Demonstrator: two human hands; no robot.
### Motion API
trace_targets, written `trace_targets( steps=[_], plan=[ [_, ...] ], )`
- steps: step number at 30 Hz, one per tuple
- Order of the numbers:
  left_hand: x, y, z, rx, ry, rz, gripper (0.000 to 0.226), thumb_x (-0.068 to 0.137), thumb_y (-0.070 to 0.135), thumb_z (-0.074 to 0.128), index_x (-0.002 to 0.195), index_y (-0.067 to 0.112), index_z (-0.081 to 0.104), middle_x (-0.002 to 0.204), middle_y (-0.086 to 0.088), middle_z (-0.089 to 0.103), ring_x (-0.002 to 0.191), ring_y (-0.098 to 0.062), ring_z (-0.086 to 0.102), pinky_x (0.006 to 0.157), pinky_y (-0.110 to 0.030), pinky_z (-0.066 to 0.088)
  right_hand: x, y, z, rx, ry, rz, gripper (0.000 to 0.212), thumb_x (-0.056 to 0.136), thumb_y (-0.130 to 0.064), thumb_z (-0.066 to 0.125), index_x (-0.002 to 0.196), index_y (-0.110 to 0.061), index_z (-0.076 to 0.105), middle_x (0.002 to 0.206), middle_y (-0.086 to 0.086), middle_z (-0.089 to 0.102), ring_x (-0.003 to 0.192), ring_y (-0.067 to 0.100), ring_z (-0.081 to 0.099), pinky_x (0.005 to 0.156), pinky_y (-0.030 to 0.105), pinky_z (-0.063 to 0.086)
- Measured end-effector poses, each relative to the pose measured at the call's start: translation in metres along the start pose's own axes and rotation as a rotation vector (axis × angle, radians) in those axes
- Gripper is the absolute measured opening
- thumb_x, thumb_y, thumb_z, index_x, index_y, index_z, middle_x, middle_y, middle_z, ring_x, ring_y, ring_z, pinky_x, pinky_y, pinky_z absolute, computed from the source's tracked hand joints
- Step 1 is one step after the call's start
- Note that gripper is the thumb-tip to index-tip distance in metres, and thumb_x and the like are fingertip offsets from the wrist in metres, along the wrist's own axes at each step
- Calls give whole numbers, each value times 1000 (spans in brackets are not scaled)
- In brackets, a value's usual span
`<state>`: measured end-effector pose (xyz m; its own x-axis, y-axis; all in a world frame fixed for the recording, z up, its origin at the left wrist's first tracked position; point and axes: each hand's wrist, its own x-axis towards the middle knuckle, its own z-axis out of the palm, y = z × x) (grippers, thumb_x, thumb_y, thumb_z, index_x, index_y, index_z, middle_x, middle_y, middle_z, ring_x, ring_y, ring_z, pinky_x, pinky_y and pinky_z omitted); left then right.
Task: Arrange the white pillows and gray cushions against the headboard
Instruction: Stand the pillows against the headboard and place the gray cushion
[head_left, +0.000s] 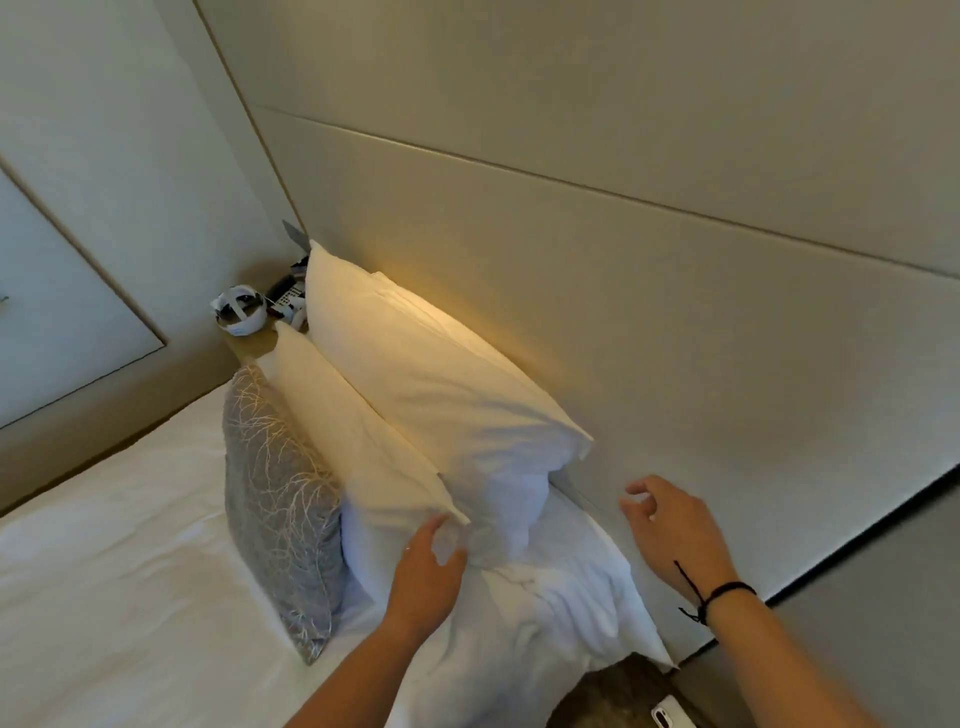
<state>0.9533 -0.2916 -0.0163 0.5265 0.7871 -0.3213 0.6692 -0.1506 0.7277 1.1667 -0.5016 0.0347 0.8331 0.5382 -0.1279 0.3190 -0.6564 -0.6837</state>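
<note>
Two white pillows stand on edge against the padded headboard (675, 322): the back pillow (431, 374) leans on it, and the front pillow (363, 447) leans on the back one. A gray cushion (275, 509) with a pale branch pattern stands in front of them. Another white pillow (550, 597) lies flat and rumpled to the right. My left hand (426, 571) pinches the lower right corner of the front pillow. My right hand (670, 530) hovers near the headboard with fingers spread and holds nothing. A second gray cushion (608, 696) shows at the bottom edge.
The white bed sheet (114, 571) stretches to the left. A bedside shelf (254, 343) in the corner holds a white headset (239, 312) and small dark items. A phone (670, 717) lies at the bottom right, beside the gray side surface (857, 597).
</note>
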Motion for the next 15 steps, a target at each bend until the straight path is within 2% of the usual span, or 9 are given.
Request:
trace_targets(
  steps=[2, 4, 6, 7, 10, 13, 15],
  plan=[
    [-22, 5, 25, 39, -148, 20, 40, 91, 33, 65, 129, 30, 54, 122, 11, 59, 106, -15, 62, 92, -28, 47, -39, 31, 5, 105, -39, 119, 9, 94, -36, 57, 96, -29, 61, 85, -12, 63, 79, 7, 60, 71, 27, 49],
    [-40, 9, 49, 150, -302, 97, 20, 91, 33, 64, 111, 32, 64, 112, 9, 68, 93, -9, 66, 92, -30, 51, -82, 64, 11, 113, -88, 257, 14, 94, -33, 52, 91, -27, 64, 88, -9, 66, 82, 10, 61, 77, 30, 51],
    [-52, 18, 71, 275, -480, 204, 7, 91, 30, 62, 95, 33, 68, 99, 9, 71, 84, -8, 66, 91, -34, 52, -127, 95, 11, 93, -102, 409, 18, 95, -33, 49, 85, -28, 63, 86, -8, 66, 81, 11, 62, 73, 28, 49],
    [-56, 24, 83, 329, -566, 265, 9, 91, 29, 61, 89, 33, 69, 95, 10, 71, 82, -9, 66, 89, -34, 53, -150, 109, 10, 103, -73, 483, 19, 95, -35, 49, 83, -29, 63, 84, -9, 66, 81, 11, 62, 71, 26, 48],
    [-68, 43, 127, 524, -795, 429, 15, 96, 37, 53, 91, 33, 67, 95, 14, 68, 85, -7, 64, 83, -22, 50, -225, 145, 2, 129, 92, 704, 19, 94, -39, 52, 78, -32, 60, 81, -11, 65, 81, 12, 62, 70, 27, 47],
    [-85, 53, 176, 654, -997, 586, 12, 99, 42, 51, 96, 36, 61, 94, 21, 62, 87, -1, 60, 72, -10, 41, -307, 159, -2, 170, 189, 951, 15, 94, -42, 53, 89, -31, 63, 90, -11, 66, 85, 13, 61, 77, 29, 50],
    [-105, 52, 208, 713, -1139, 687, 12, 98, 40, 53, 90, 38, 62, 91, 22, 64, 87, -1, 61, 68, -10, 42, -364, 157, 4, 206, 247, 1084, 18, 94, -43, 53, 85, -31, 63, 87, -9, 67, 82, 12, 62, 77, 32, 53]
  ],
)
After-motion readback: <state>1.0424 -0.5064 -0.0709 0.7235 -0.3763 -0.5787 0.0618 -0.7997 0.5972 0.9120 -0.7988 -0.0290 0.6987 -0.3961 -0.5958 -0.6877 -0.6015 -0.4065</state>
